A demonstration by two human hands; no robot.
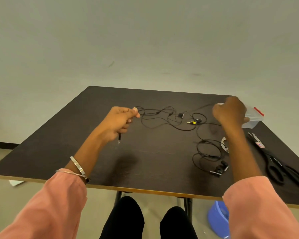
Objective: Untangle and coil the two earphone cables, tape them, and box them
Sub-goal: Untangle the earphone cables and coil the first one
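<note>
1. The right hand point(229, 113) covered the near-left part of the clear plastic box point(254, 117).
2. The right forearm hid most of the tape roll point(224, 144).
3. Where the cable point(202, 106) entered the right fist was hidden.

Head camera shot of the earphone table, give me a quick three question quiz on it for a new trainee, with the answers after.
1. True or false: the left hand pinches a black cable, a jack plug hanging below it.
2. What lies on the table right of the right hand's forearm?
A. scissors
B. a stapler
C. a phone
3. Fill in: the clear box beyond the right hand has a ___ clasp.

Key: 1 true; 2 A, the scissors; 3 red.
</note>
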